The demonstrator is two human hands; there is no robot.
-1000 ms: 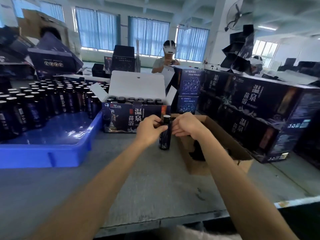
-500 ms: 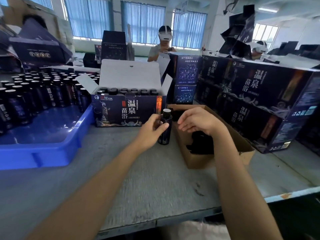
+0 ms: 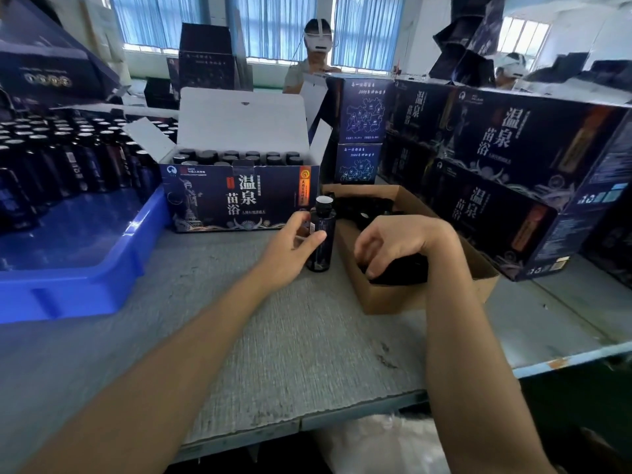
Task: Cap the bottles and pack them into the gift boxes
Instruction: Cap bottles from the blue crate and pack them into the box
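Down into the brown box (image 3: 393, 299) of caps (image 3: 403, 271) went the right hand (image 3: 396, 244), fingers curled; whether it holds one is hidden. The left hand (image 3: 290, 249) grips a bottle (image 3: 321, 234) standing on the bench (image 3: 273, 336). The gift box (image 3: 239, 200) looks almost full.

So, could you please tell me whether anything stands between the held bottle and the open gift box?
Nothing visible: the small dark bottle stands right before the open dark-blue cardboard gift box, whose lid flap is raised.

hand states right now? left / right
left hand: holding the upright bottle.
right hand: fingers curled down inside the cardboard box; cannot tell if they grip anything.
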